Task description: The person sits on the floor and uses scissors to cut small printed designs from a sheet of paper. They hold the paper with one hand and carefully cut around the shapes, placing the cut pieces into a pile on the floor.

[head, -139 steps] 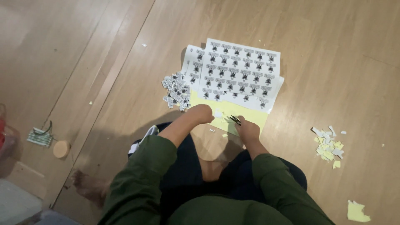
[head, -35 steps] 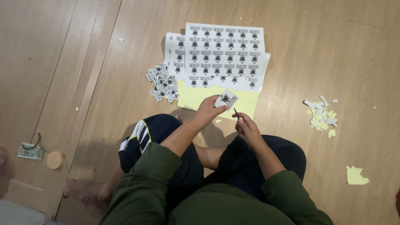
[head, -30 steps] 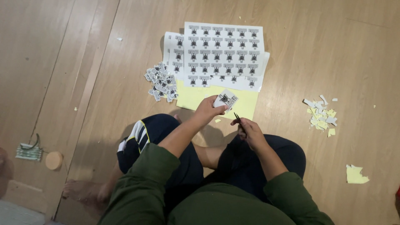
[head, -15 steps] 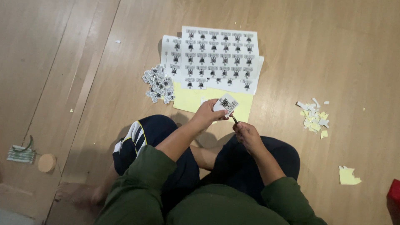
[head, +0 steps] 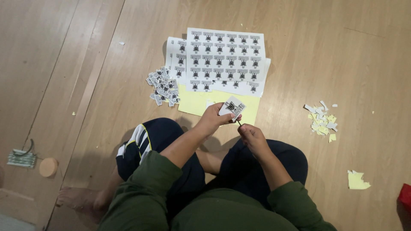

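Observation:
I sit cross-legged on a wooden floor. My left hand (head: pixel 212 117) pinches a small white sticker cutout (head: pixel 232 107) with a black print. My right hand (head: pixel 252 136) is closed on a thin dark tool (head: pixel 238 123) whose tip meets the cutout's lower edge; what kind of tool it is, I cannot tell. Beyond my hands lie printed sticker sheets (head: pixel 224 57) stacked over a yellow backing sheet (head: pixel 197 102). A pile of cut stickers (head: pixel 163 86) sits left of the sheets.
Paper scraps (head: pixel 321 120) lie to the right, and a yellow offcut (head: pixel 357 180) nearer me. A red object (head: pixel 404 197) shows at the right edge. At left are a round wooden disc (head: pixel 48 167) and a small striped item (head: pixel 22 157).
Since the oldest frame my hands have lifted the cutout off the sheets and hold it above my lap. In the last second the view has only drifted slightly.

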